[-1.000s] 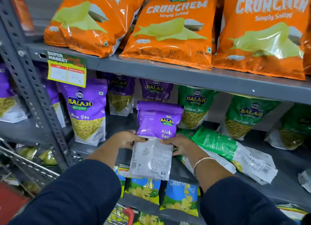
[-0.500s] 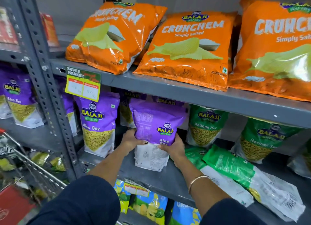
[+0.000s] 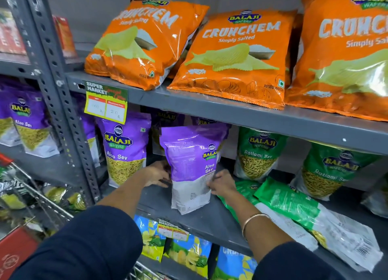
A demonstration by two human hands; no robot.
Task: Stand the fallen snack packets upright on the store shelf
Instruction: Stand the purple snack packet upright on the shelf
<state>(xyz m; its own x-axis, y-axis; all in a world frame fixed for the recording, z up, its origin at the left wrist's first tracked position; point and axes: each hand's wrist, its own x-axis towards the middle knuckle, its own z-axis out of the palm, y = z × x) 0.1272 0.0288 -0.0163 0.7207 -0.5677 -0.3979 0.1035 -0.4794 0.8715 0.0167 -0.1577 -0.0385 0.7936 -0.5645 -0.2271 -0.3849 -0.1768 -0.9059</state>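
A purple Aloo Sev packet [image 3: 192,166] stands upright on the grey middle shelf [image 3: 201,221], its back side facing me. My left hand [image 3: 156,173] grips its left edge and my right hand [image 3: 222,183] grips its right edge. To the right, two green Ratlami Sev packets [image 3: 304,214] lie flat on the same shelf, one partly over the other. Another purple Aloo Sev packet [image 3: 123,149] stands upright to the left. Upright green Ratlami Sev packets [image 3: 259,154] stand behind at the right.
Orange Crunchem bags [image 3: 233,55] sit on the shelf above, whose front edge hangs low over the packets. A perforated grey upright post [image 3: 63,112] stands at the left with a price tag [image 3: 106,101]. A wire trolley [image 3: 31,195] is at lower left. Blue and yellow packets [image 3: 189,252] fill the shelf below.
Both hands lifted the purple packet from leaning over the shelf's front edge and pushed it back, so it now stands upright further in on the shelf.
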